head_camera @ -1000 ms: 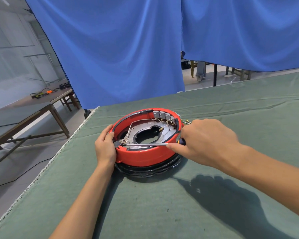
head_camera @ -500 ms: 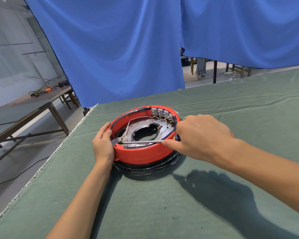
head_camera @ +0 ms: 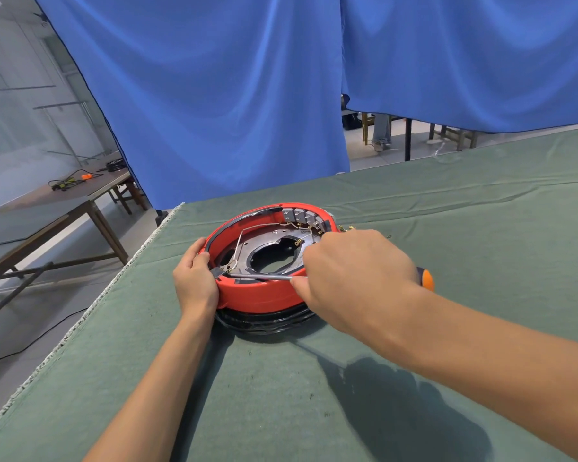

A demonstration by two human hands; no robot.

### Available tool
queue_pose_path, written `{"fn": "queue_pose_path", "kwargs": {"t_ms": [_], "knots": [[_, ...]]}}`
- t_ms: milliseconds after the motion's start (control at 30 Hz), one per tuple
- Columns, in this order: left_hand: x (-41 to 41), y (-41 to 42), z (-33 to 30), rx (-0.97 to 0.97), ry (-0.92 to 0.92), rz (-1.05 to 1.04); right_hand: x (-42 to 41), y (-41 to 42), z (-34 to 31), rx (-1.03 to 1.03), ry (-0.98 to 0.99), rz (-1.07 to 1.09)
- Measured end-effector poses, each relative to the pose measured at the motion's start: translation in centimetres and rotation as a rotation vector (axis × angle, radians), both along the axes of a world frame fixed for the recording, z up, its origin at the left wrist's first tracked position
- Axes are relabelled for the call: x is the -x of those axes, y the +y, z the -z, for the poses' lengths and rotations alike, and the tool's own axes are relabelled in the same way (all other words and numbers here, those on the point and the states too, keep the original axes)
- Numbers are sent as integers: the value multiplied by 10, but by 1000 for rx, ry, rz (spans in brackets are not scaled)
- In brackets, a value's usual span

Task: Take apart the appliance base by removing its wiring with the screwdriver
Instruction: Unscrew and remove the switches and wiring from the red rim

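Now — left hand [head_camera: 194, 281] grips appliance base [head_camera: 257, 295] rim | right hand [head_camera: 354, 278] holds screwdriver [head_camera: 257, 277] | table [head_camera: 481, 228] edge near left

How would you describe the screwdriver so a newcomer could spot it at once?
On the green-covered table sits a round red appliance base, steadied by the left hand. The screwdriver lies across its near rim, gripped by the right hand: a thin silver shaft with an orange handle end.
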State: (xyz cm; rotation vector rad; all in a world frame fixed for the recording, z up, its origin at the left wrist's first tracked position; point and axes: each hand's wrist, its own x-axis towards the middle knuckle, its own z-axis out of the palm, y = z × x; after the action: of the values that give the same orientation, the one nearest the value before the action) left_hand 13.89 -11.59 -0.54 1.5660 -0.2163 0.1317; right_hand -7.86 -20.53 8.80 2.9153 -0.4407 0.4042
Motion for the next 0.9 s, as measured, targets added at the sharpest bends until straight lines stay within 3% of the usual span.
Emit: {"fn": "queue_pose_path", "kwargs": {"t_ms": [400, 900], "knots": [[3, 0, 0, 3, -13, -27, -2, 22, -9, -93, 101, 10], [-2, 0, 7, 11, -39, -40, 1, -30, 2, -70, 28, -18]]}}
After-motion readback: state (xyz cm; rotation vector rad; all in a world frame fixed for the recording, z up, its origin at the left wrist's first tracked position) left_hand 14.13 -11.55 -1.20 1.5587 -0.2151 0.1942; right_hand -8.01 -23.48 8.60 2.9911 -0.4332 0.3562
